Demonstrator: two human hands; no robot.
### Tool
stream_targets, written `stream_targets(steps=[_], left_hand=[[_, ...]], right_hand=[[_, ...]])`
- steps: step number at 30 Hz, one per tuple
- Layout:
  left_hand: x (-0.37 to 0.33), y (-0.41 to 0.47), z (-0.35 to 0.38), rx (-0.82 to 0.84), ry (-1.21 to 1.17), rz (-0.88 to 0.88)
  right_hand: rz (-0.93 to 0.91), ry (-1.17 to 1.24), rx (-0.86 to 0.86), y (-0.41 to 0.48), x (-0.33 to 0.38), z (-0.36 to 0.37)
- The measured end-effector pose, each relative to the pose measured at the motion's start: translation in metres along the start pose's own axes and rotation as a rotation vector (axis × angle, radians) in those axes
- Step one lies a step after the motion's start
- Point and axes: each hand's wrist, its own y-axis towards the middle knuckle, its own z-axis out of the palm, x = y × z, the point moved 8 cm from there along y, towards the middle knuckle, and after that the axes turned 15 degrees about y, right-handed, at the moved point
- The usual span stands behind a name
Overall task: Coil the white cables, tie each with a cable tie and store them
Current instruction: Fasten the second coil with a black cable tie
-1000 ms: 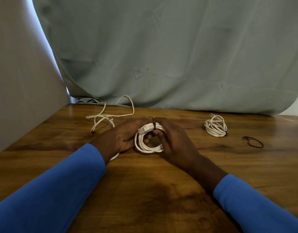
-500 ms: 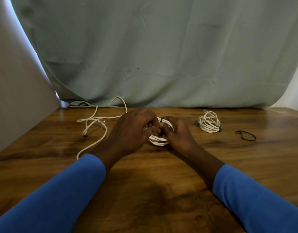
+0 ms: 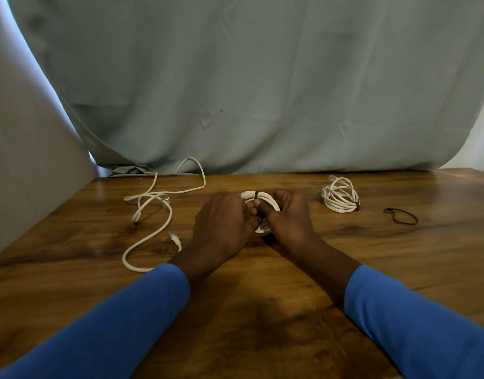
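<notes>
Table [image 3: 262,296]: wood, dark-grained, slight sheen; backdrop [image 3: 262,91]: matt wrinkled cloth; cables [image 3: 153,203]: smooth white plastic; sleeves [image 3: 112,324]: matt blue fabric

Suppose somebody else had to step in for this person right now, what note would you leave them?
Left hand and right hand: both grip the coiled white cable at mid-table; a black cable tie circles its top.
Done: another tied white coil lies to the right.
To do: finish this tie; coil and tie the loose white cable on the left, using the spare black tie loop at far right; store all three.
</notes>
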Motion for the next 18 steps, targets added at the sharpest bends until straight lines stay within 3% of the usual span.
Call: stream_targets(steps=[5, 8, 13, 18], left_hand=[[0.005, -0.003, 0.01, 0.115, -0.542, -0.141], [0.015, 0.001, 0.021, 0.184, -0.836, -0.329], [0.024, 0.001, 0.028, 0.241, -0.948, -0.469], [0.021, 0.001, 0.027, 0.25, -0.931, -0.445]], right_hand=[[0.004, 0.077, -0.018, 0.0, 0.001, 0.0], [-0.101, -0.202, 0.069, 0.001, 0.012, 0.009], [-0.114, -0.235, 0.288, -0.008, 0.017, 0.024], [-0.263, -0.387, 0.292, -0.015, 0.03, 0.03]])
